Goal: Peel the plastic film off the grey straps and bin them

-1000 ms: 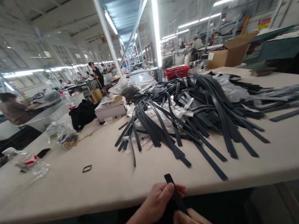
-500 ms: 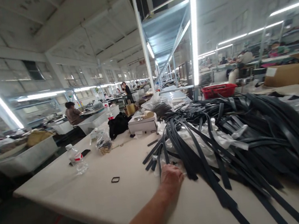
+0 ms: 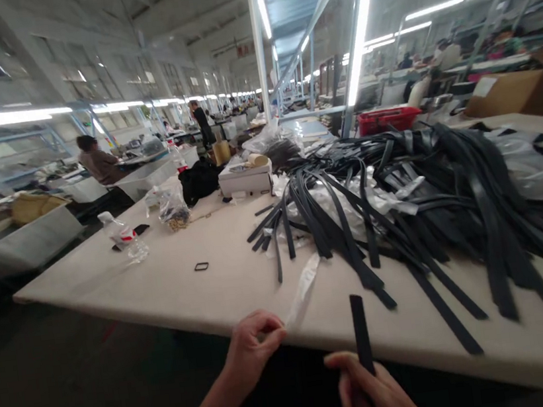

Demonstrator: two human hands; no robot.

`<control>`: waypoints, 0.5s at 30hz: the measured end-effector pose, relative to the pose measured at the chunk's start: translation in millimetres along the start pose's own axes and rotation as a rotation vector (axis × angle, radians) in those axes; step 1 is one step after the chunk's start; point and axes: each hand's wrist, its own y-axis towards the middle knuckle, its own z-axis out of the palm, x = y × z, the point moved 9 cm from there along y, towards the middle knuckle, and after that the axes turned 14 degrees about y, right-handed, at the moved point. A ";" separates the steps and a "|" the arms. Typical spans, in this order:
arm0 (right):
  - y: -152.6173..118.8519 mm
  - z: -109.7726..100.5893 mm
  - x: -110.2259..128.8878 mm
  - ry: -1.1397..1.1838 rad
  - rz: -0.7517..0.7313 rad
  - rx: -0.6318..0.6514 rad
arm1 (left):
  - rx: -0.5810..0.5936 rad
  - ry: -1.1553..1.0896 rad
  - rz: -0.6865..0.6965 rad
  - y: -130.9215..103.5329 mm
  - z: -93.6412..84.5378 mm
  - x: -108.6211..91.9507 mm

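At the table's front edge, my left hand (image 3: 255,340) is closed in a pinch on the near end of a crumpled strip of translucent white plastic film (image 3: 305,286). The film stretches away over the tabletop toward the pile. To its right, my right hand (image 3: 368,387) grips a short black strap (image 3: 362,332), whose flat end points upward; its lower part is hidden in the fingers. Beyond both hands lies a big heap of black straps (image 3: 486,202), with clear plastic wrapping among them. A small black rectangular buckle ring (image 3: 202,266) rests on the table to the left.
A tilted water bottle (image 3: 123,236) stands on the left of the pale table (image 3: 163,291), near a dark flat object. Farther back are a bag of small brass-coloured parts (image 3: 176,216), a white box (image 3: 246,180), a red basket (image 3: 387,120) and a cardboard carton (image 3: 507,92). People sit and stand beyond.
My left hand has drawn back from the strap ends to the table edge, with the plastic film trailing from it. My right hand with the black strap has come into view. The camera has tilted down.
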 end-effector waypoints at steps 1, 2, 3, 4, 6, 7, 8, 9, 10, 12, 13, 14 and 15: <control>6.4 8.7 1.0 0.059 0.016 0.027 | 0.003 -0.020 -0.007 -12.6 -2.9 -0.2; 13.1 16.9 4.9 0.100 0.003 0.049 | 0.007 -0.027 -0.005 -23.8 -4.9 -1.4; 19.7 24.7 7.7 0.129 0.003 0.070 | 0.011 -0.024 0.005 -33.7 -6.0 -3.3; 25.9 32.2 11.2 0.145 -0.003 0.095 | 0.013 -0.012 0.022 -42.5 -6.6 -5.7; 37.0 43.7 16.6 0.157 -0.008 0.127 | 0.019 0.034 0.072 -56.9 -5.9 -11.1; 42.1 47.3 18.6 0.161 -0.008 0.130 | 0.020 0.064 0.105 -62.9 -5.4 -14.0; 47.0 49.4 20.4 0.166 -0.009 0.122 | 0.014 0.101 0.145 -68.2 -5.3 -17.0; 51.7 49.7 22.2 0.166 -0.014 0.100 | 0.003 0.144 0.190 -73.0 -5.6 -20.1; 56.0 48.5 24.6 0.161 -0.026 0.066 | -0.012 0.191 0.238 -77.4 -6.5 -23.1; 62.9 45.4 31.5 0.128 -0.068 0.001 | -0.035 0.271 0.318 -84.8 -8.6 -26.7; 65.2 44.5 35.9 0.103 -0.091 -0.020 | -0.032 0.288 0.332 -86.9 -9.4 -25.8; 66.7 44.7 40.6 0.079 -0.111 -0.031 | -0.015 0.281 0.318 -87.2 -9.9 -22.4; 67.4 46.0 45.6 0.055 -0.129 -0.029 | 0.010 0.251 0.271 -85.4 -10.6 -16.2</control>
